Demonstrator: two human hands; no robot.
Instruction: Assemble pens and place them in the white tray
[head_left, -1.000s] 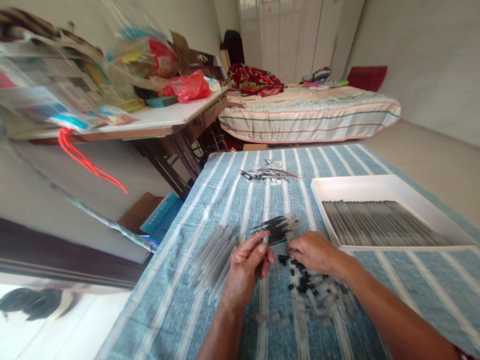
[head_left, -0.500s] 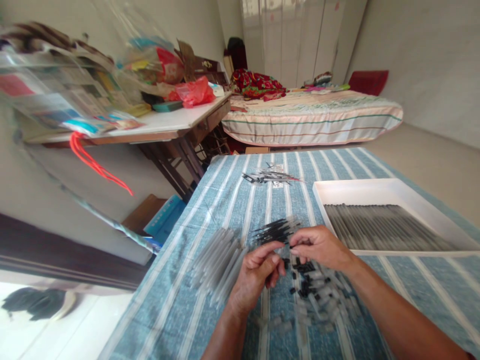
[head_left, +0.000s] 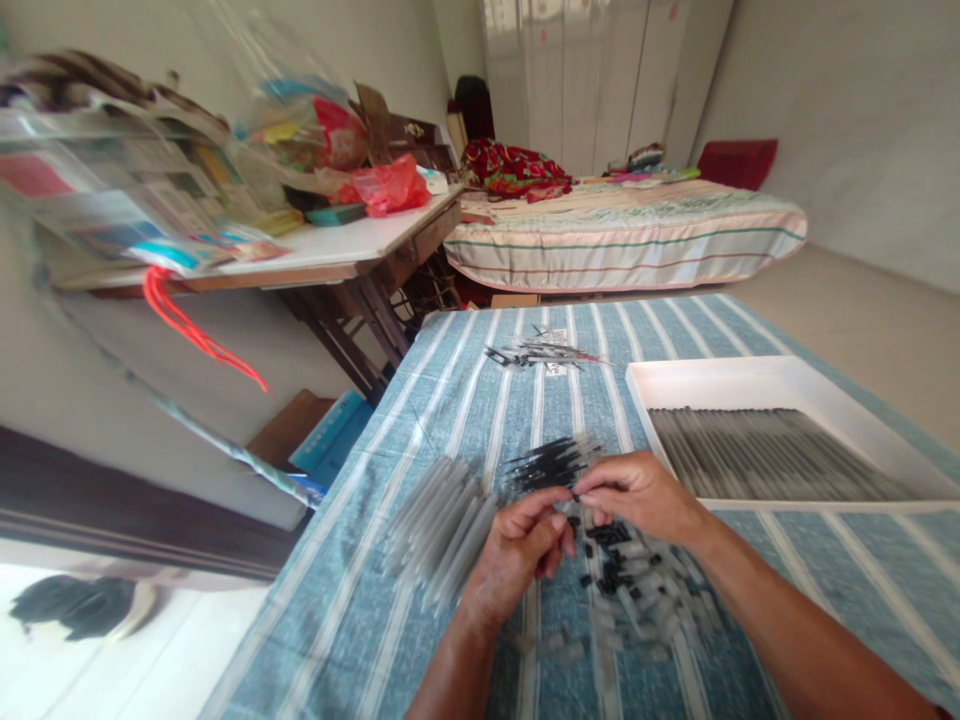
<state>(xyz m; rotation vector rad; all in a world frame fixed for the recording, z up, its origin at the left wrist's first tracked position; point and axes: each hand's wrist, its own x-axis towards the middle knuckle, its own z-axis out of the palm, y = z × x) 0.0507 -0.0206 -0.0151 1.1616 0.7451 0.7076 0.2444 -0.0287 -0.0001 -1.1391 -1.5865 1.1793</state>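
Observation:
My right hand [head_left: 637, 497] is closed in a pinch on a small black piece [head_left: 576, 496], mostly covered by the fingertips. My left hand [head_left: 521, 548] is closed too, its index fingertip meeting that piece; whatever its curled fingers hold is hidden. Left of it lies a bundle of grey translucent pen barrels [head_left: 435, 520]. Just beyond both hands is a pile of thin black-tipped pen refills [head_left: 551, 462]. Below my right hand, small black plugs [head_left: 616, 572] lie mixed with short clear caps [head_left: 660, 610], partly blurred.
A white tray [head_left: 712, 372] at the right holds a row of grey sticks [head_left: 765, 455]. Farther back on the striped cloth [head_left: 450, 400] are loose thin refills [head_left: 536, 352]. A cluttered side table [head_left: 337, 245] stands left, and a bed [head_left: 630, 235] behind.
My right hand has shifted slightly left, bringing its fingertips against my left index finger at the black piece. The piles and tray look the same.

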